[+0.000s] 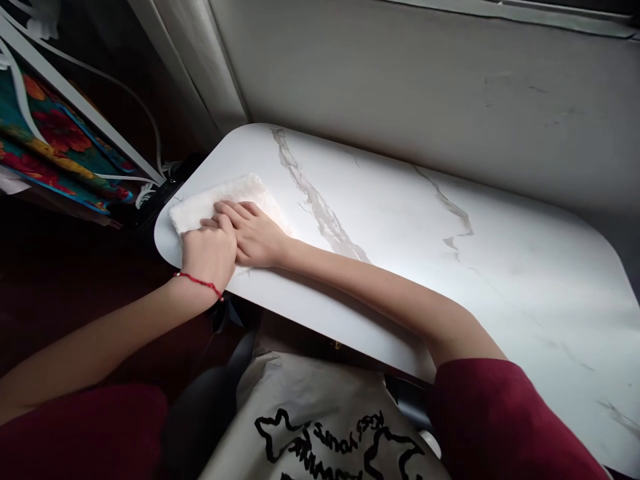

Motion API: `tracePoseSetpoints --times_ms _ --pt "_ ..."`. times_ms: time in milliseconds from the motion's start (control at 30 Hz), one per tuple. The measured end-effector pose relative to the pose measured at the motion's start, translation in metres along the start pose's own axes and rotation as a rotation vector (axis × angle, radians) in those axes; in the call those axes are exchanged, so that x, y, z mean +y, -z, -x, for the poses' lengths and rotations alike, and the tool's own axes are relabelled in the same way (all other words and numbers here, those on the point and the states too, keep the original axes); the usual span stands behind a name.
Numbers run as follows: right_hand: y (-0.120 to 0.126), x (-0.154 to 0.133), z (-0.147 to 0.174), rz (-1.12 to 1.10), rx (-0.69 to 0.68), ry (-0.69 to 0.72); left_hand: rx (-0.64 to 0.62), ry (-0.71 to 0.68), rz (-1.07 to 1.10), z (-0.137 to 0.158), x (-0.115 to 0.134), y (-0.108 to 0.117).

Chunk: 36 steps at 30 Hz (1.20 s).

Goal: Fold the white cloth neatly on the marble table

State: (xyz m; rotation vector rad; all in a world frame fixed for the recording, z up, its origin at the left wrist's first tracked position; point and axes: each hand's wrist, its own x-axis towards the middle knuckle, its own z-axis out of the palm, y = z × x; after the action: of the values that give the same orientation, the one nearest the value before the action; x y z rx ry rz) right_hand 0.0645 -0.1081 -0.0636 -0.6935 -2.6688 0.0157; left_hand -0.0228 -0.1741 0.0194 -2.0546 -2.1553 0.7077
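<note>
A fluffy white cloth (250,190) lies on the left end of a white marble-patterned tabletop (400,220). My left hand (209,253), with a red string bracelet on the wrist, is closed over the cloth's near left part, its fingertips mostly hidden. Reaching in from the right, my right hand (260,233) rests flat on the cloth, fingers stretched toward the left. The two hands touch, left fingers meeting right fingers. Part of the cloth is covered by both hands.
Behind the tabletop stands a grey padded panel (400,87). At the left are a white metal frame (85,100), white cables and a colourful floral cloth (55,147). Pale fabric with black drawings (325,427) lies below the table's near edge.
</note>
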Motion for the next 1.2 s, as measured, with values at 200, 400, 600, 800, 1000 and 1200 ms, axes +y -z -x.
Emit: tracePoseSetpoints --times_ms 200,400,600,800,1000,1200 --pt "-0.019 0.046 -0.049 0.014 -0.002 -0.059 0.141 0.07 0.187 -0.061 -0.012 -0.005" --pt "-0.03 0.097 -0.072 0.028 0.063 -0.144 0.22 0.12 0.285 -0.126 -0.003 0.003" --pt "-0.034 0.148 -0.073 0.079 0.085 -0.287 0.269 0.034 0.388 -0.175 0.016 0.019" --pt "-0.029 0.191 -0.049 0.117 0.131 -0.393 0.327 -0.165 0.356 -0.195 0.044 0.038" --pt "-0.025 0.207 -0.028 0.161 0.18 -0.451 0.365 -0.349 0.333 -0.208 0.053 0.042" --pt "-0.029 0.196 -0.019 0.181 0.293 -0.459 0.394 -0.387 0.31 -0.203 0.048 0.039"
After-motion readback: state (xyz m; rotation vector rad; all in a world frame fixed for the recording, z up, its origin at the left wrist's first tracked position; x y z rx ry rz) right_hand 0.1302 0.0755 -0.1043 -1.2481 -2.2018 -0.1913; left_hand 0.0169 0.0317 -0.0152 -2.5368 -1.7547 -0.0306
